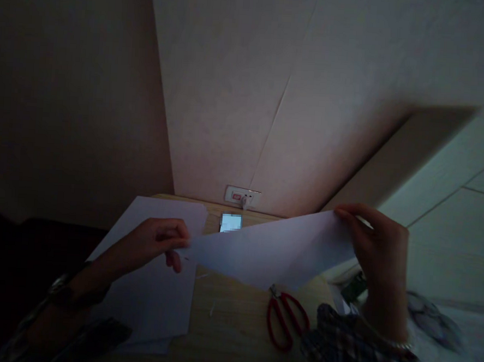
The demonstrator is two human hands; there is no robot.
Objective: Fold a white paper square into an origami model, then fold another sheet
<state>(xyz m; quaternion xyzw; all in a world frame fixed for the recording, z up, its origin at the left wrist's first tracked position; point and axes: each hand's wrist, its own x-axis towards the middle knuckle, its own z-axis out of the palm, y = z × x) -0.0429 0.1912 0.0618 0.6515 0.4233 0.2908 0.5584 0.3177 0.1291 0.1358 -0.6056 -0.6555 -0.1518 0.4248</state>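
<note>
A sheet of white paper (262, 250) is stretched between my two hands above the wooden table (225, 322). My left hand (162, 239) pinches its left end, thumb and forefinger pressed together. At the upper right corner, my right hand (376, 235) grips the paper between thumb and fingers. Below the paper lies a pair of scissors (285, 317) with red handles; the paper covers part of the blades. Under my left forearm rests a stack of white paper (156, 301) on the table's left side.
A phone (230, 223) with a lit screen lies at the table's back edge. Behind it, a wall socket (242, 196) holds a plug. Small white scraps (211, 309) lie on the wood. Blurred items stand beyond the table at right.
</note>
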